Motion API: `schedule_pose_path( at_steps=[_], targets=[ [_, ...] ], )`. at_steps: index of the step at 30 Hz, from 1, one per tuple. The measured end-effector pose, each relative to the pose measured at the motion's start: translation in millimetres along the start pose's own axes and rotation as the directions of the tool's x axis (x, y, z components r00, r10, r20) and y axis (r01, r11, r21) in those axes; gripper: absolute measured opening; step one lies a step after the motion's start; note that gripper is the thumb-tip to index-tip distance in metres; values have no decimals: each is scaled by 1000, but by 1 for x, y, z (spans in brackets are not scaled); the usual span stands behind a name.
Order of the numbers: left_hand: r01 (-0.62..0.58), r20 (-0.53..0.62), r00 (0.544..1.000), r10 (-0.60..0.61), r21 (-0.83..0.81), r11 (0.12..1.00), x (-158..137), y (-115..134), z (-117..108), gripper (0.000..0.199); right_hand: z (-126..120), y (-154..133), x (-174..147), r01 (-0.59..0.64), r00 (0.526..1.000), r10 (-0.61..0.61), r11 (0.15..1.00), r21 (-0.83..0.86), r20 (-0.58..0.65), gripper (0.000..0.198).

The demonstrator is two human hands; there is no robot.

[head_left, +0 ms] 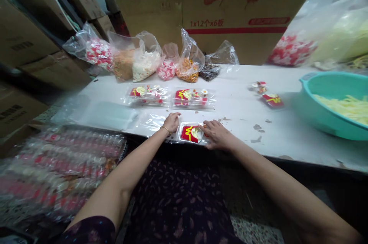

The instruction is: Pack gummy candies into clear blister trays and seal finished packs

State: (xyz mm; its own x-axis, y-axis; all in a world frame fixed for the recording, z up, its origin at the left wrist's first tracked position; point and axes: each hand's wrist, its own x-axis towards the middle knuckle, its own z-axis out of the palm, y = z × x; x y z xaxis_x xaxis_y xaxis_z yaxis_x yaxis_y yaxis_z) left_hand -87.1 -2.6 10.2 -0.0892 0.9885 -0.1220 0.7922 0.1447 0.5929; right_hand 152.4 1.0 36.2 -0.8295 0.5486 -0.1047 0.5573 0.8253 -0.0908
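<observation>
At the table's front edge lies a clear plastic tray (190, 134) holding a red toy fries box with a yellow W and small pieces on its right. My right hand (217, 134) grips the tray's right end, its fingers curved over the small pieces. Just left of the tray, my left hand (171, 122) is closed at the edge of a clear plastic bag (152, 121); its fingertips are partly hidden. Behind my hands are two packed toy sets, the left set (147, 94) and the right set (194, 97), both in clear plastic.
Several bags of small pieces, including a white-filled bag (147, 60), line the table's back before a large carton (230, 41). A turquoise basin (330, 112) of pale yellow strips stands right, near a loose red fries box (272, 100). Packed sets fill a crate (66, 167) lower left.
</observation>
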Motion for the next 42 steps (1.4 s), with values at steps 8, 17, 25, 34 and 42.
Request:
schedule_pose_path(
  at_steps=[8, 17, 25, 34, 42],
  targets=[
    [-360, 406, 854, 325, 10, 933, 9, 6, -27, 23, 1, 10, 7, 23, 999, -24, 999, 32, 29, 90],
    [-480, 387, 777, 496, -146, 865, 2, 36, 1, 17, 6, -7, 22, 48, 999, -44, 980, 195, -26, 94],
    [-470, 383, 767, 514, -209, 857, 10, 31, -5, 13, 11, 27, -20, -550, 707, 676, 340, 762, 209, 34],
    [-567, 175, 779, 603, -216, 795, 8, 99, 50, 15, 32, -20, 7, -284, 682, 683, -82, 955, 261, 26],
    [-304, -230, 947, 225, -415, 857, 12, 19, -9, 32, -4, 3, -9, -331, 875, 448, 830, 450, -181, 58]
  ],
)
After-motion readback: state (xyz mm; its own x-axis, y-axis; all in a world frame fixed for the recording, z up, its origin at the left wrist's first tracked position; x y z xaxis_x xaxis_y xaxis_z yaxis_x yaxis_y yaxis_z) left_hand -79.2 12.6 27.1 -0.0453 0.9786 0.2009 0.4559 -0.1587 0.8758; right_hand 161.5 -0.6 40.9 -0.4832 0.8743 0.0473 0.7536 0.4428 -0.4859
